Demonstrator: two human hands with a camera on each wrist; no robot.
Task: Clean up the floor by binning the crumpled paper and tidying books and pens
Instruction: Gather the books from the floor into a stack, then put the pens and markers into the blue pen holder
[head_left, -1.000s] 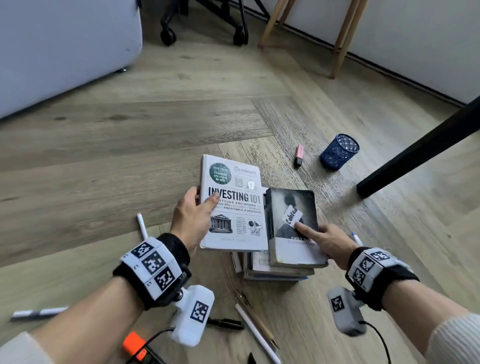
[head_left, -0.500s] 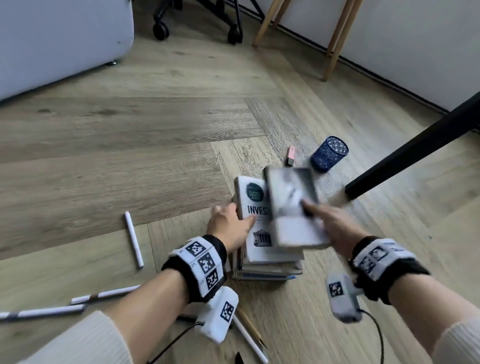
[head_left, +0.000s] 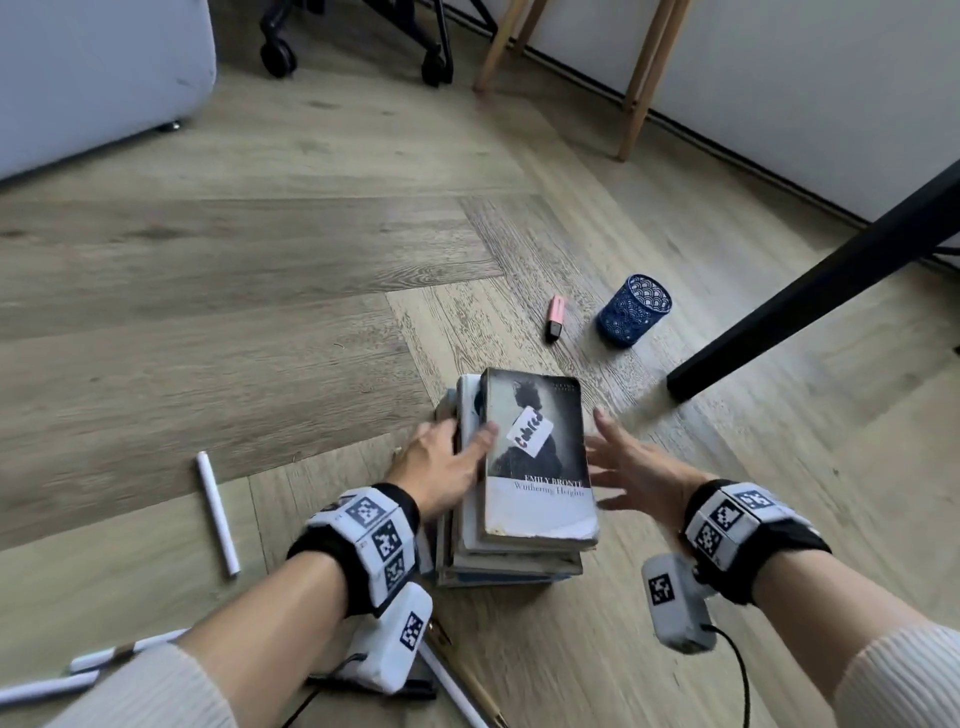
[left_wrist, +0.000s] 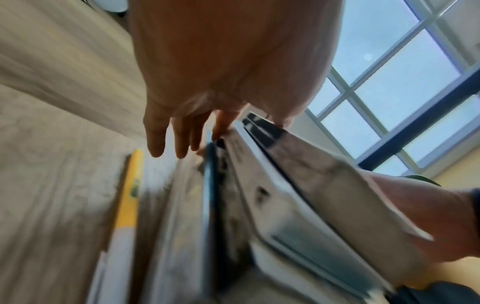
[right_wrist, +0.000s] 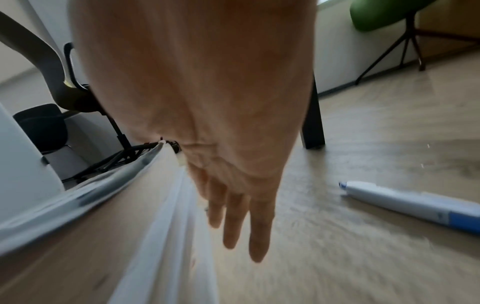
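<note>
A stack of books (head_left: 509, 556) stands on the wooden floor, with a dark paperback titled Wuthering Heights (head_left: 535, 467) on top. My left hand (head_left: 449, 447) lies against the stack's left side, fingers straight and thumb over the white book under the paperback. In the left wrist view the fingers (left_wrist: 155, 142) hang straight beside the book edges (left_wrist: 259, 185). My right hand (head_left: 610, 460) hovers open at the stack's right side, fingers spread and holding nothing. A white pen (head_left: 217, 512) lies to the left, and a pink highlighter (head_left: 555, 318) beyond the stack.
A blue mesh pen cup (head_left: 634, 310) stands beside the highlighter. A black table leg (head_left: 810, 291) slants down at the right. More pens lie at the bottom left (head_left: 78, 675) and under my left wrist (head_left: 457, 691). A white and blue pen (right_wrist: 415, 203) lies right of my right hand.
My left hand slid the Investing 101 book onto the stack. My right hand laid the dark paperback on top and let go; it now hovers open beside the stack.
</note>
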